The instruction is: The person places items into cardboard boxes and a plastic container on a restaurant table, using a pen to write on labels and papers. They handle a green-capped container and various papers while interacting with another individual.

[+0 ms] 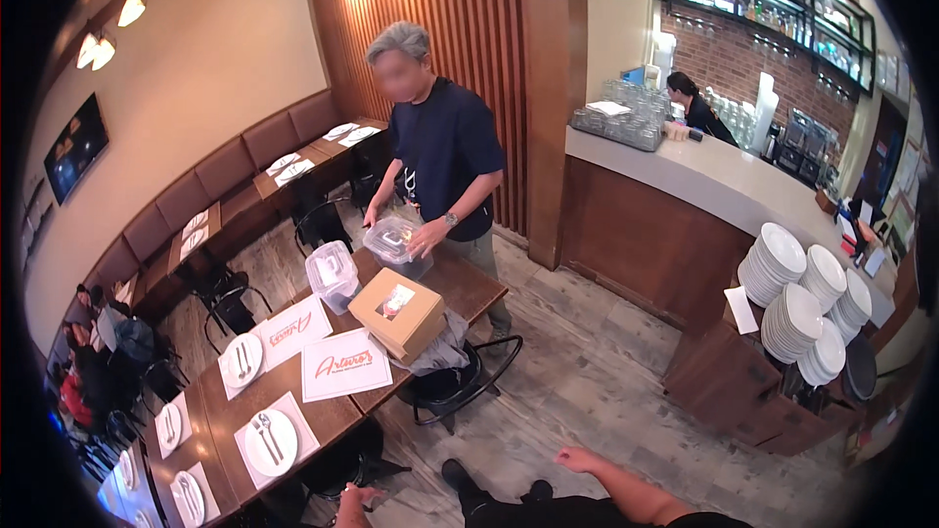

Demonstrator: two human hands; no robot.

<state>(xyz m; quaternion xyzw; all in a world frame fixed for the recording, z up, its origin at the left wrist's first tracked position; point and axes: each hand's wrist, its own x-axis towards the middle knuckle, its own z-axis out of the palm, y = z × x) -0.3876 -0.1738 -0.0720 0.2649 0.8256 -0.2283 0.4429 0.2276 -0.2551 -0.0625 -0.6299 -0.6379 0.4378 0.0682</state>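
Note:
My left hand is low at the bottom edge, beside a black chair at the near end of the dining table. Its fingers are apart and nothing shows in them. My right hand hangs over the wooden floor with its fingers curled in, holding nothing that I can see. Both hands are away from the tabletop things. On the table sit a brown cardboard box with a small window, a clear plastic container, and another clear container, which a standing person touches with both hands.
White plates with cutlery lie on paper placemats. A black chair with a grey bag juts out beside the table. At right, stacked white plates top a wooden cabinet; behind runs a counter with glasses and another person.

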